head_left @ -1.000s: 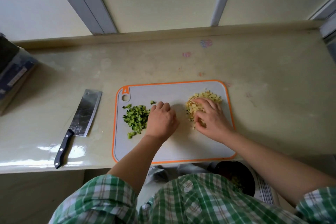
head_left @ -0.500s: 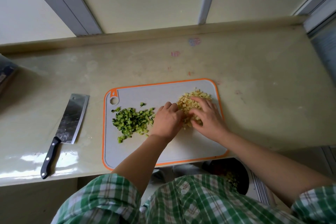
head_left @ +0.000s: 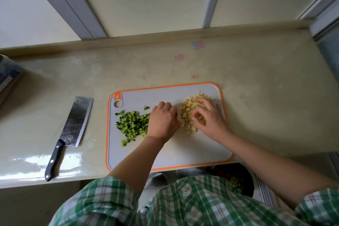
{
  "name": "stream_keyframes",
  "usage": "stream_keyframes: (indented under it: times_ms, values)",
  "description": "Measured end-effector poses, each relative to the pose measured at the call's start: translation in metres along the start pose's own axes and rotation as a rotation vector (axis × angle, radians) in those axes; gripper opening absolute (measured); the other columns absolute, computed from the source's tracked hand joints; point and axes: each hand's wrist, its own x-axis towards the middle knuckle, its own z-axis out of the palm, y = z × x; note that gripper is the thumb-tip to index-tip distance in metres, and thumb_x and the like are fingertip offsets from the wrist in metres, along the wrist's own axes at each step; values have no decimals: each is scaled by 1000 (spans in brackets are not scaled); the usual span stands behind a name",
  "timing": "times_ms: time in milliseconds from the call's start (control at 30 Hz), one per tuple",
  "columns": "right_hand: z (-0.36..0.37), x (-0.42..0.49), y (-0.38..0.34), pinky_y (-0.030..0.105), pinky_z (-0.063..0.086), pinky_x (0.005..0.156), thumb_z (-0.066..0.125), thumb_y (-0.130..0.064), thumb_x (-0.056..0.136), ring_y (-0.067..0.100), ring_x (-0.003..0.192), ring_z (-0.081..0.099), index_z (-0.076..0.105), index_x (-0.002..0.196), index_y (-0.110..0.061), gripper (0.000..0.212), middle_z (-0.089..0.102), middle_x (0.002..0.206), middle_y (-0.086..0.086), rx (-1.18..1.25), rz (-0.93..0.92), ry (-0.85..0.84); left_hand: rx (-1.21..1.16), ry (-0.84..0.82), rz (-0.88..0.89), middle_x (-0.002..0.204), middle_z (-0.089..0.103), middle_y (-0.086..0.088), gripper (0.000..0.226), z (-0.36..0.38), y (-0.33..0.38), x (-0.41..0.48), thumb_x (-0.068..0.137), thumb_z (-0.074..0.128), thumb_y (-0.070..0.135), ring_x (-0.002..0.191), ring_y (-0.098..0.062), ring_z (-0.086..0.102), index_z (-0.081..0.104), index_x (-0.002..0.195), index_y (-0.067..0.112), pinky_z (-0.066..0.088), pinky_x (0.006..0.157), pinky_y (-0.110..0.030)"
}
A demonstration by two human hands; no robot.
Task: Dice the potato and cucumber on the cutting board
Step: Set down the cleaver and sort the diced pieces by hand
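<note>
A grey cutting board point(head_left: 165, 154) with an orange rim lies on the counter. A heap of green diced cucumber point(head_left: 132, 124) sits on its left half, a heap of pale yellow diced potato point(head_left: 189, 112) on its right half. My left hand point(head_left: 163, 121) rests between the two heaps, fingers curled down against the potato's left side. My right hand point(head_left: 211, 117) lies on the potato heap's right side, fingers and thumb curled into the dice. Both hands flank the potato heap.
A cleaver point(head_left: 71, 128) with a black handle lies on the counter left of the board, blade pointing away. A dark box point(head_left: 7, 80) sits at the far left edge. Below the counter's front edge stands a dark bin point(head_left: 236, 180) with scraps.
My left hand moved right from the cucumber side to the potato heap. My right hand stayed on the potato. The cucumber heap spread slightly toward the right.
</note>
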Motion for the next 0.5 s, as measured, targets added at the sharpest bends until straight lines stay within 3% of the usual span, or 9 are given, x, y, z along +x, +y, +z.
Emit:
stream_keyframes:
  times_ms: [133,267,500]
  values:
    - [4,13,-8,37,34,97,50,-34,81,23,123,46,65,93,-20,23,52,131,6,-5,-7,-18,88,-79,-168,73,58,-7,9,-3,-28,-9,64,68,10,72,-31,53,63,72,12,40,59,-35]
    - [13,19,-11,37,30,96,55,-29,78,23,132,37,66,113,-28,36,39,148,4,-109,-21,-133,75,-84,-181,77,58,-6,10,-5,-34,-14,67,70,16,76,-30,52,65,75,15,39,63,-35]
    - [13,18,-5,38,29,92,68,-20,75,30,126,44,68,89,-19,15,48,140,8,-174,22,-110,-126,-52,7,78,59,-5,24,-4,-7,8,61,80,12,76,-31,57,72,81,19,47,63,-36]
